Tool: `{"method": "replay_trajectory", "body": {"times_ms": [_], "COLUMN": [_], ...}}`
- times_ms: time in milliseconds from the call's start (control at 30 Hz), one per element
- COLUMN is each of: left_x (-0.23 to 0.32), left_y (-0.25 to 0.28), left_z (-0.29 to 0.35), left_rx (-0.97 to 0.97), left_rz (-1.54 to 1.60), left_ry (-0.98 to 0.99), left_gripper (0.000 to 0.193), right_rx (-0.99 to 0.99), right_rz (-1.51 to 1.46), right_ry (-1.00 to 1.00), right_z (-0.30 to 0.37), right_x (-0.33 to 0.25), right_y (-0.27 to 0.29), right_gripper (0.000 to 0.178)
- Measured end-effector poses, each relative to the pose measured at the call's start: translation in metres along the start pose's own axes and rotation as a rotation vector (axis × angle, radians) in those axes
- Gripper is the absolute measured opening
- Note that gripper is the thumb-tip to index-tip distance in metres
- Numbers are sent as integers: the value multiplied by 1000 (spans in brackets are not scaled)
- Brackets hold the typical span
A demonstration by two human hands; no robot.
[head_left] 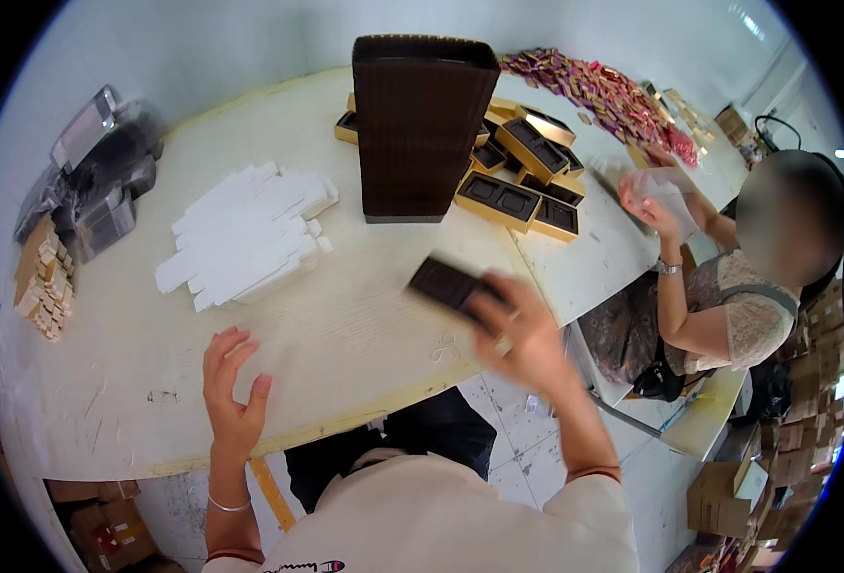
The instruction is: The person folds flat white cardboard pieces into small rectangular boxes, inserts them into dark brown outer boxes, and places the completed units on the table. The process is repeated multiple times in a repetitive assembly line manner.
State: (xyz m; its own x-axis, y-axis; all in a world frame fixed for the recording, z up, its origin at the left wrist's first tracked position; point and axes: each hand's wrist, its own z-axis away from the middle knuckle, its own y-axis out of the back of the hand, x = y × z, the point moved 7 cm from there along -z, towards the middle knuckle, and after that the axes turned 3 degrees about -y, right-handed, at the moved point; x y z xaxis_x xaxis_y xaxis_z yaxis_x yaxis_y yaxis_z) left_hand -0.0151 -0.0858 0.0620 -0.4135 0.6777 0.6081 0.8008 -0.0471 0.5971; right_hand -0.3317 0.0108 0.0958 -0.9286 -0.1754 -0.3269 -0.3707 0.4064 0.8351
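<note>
My right hand (pixel 525 334), a little blurred, grips a dark brown plastic insert tray (pixel 444 285) by its right end, above the table's front part. My left hand (pixel 234 390) hovers over the front edge with its fingers apart and nothing in it. Beyond the hands stands a tall stack of dark brown insert trays (pixel 412 143). To its right, gold boxes (pixel 498 199) with dark inserts lie in a loose heap; a few show behind the stack. A pile of flat white cartons (pixel 245 234) lies left of the stack, beyond my left hand.
At the right sits a co-worker (pixel 727 315), holding a clear plastic piece (pixel 672 196). Small red, purple and gold pieces (pixel 598 100) are heaped at the far right. Clear-and-dark plastic packages (pixel 106 191) and a tray of small beige pieces (pixel 44 282) stand at the left.
</note>
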Motion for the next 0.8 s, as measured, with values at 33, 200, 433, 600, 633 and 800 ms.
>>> {"method": "replay_trajectory", "body": {"times_ms": [33,200,433,600,633,800], "left_x": [-4,14,-17,-65,-76,-78], "left_y": [-1,-11,11,2,-1,-24], "left_z": [6,-10,-38,-70,-70,-65], "left_rx": [-6,-47,36,-119,-178,-306], "left_rz": [17,-5,-245,-605,-630,-650], "left_ry": [49,-15,-7,81,103,-22], "left_gripper": [34,31,41,55,55,49], "right_rx": [94,302,627,676,696,686], "right_rz": [159,324,42,-268,-306,-180], "right_ry": [19,-101,-25,227,500,711], "right_z": [-14,-86,-53,32,48,52], "right_x": [14,120,50,-41,-43,-34], "right_y": [22,95,71,54,76,154], "right_gripper": [38,51,29,35,36,35]}}
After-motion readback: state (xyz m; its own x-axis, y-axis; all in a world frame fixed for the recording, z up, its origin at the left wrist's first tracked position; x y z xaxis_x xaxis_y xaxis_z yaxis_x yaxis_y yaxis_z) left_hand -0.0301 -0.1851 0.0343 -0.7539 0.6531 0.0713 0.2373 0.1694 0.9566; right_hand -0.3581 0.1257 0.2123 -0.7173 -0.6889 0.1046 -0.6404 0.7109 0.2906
